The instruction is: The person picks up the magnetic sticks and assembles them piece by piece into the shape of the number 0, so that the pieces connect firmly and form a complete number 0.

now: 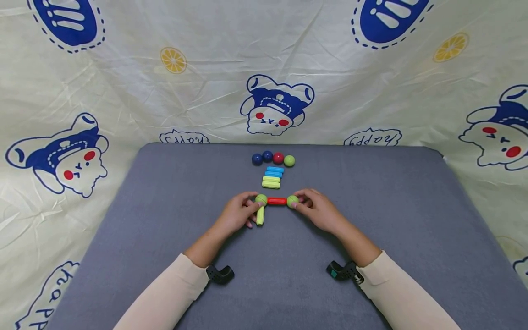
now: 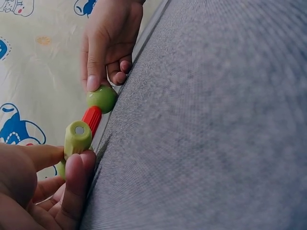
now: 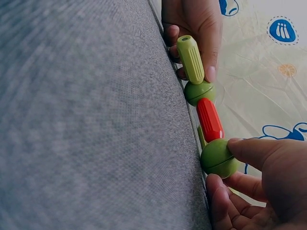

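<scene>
While the left hand (image 1: 238, 213) and right hand (image 1: 319, 211) each pinch a green ball (image 1: 292, 200), the red rod (image 1: 277, 201) bridges them. Nearer the left, a yellow-green rod (image 1: 260, 217) runs square to it.

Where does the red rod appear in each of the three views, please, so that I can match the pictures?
Head: the red rod lies slightly below and right of the centre.
Left wrist: the red rod is left of centre, about mid-height.
Right wrist: the red rod is right of centre, about mid-height.
Shared landmark: the green ball pinched by the right hand, at one end of the rod.
</scene>
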`<state>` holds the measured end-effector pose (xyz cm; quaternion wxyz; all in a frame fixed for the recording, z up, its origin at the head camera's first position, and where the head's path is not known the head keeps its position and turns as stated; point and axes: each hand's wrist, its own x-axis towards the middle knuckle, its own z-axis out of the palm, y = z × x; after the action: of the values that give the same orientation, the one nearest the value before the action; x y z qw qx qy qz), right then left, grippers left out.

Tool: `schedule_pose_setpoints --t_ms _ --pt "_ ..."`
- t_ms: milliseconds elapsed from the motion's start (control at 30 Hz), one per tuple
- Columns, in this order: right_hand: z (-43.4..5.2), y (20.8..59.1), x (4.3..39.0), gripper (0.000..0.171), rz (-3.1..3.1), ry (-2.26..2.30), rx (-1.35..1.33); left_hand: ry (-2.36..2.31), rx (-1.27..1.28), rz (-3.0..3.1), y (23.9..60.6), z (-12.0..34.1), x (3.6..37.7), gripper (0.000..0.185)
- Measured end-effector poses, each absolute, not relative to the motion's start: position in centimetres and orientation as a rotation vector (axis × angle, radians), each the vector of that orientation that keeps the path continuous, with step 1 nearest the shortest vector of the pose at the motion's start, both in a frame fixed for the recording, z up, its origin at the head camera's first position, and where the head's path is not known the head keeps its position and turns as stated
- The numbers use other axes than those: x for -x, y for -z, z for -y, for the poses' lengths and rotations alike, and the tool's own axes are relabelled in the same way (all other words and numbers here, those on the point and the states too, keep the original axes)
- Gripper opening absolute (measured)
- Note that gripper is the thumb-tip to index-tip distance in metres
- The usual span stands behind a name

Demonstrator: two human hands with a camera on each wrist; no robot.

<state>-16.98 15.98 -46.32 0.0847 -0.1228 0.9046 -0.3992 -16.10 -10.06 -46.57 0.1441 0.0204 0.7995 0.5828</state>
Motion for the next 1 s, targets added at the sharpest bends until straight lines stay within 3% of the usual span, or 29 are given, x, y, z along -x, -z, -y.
schedule_pose_setpoints --t_ms 1000 --pt "-16.8 45.7 18.8 0.041 -2.626 1.326 0.309 -1.697 -0.083 -2.436 47.3 10.1 16.2 0.03"
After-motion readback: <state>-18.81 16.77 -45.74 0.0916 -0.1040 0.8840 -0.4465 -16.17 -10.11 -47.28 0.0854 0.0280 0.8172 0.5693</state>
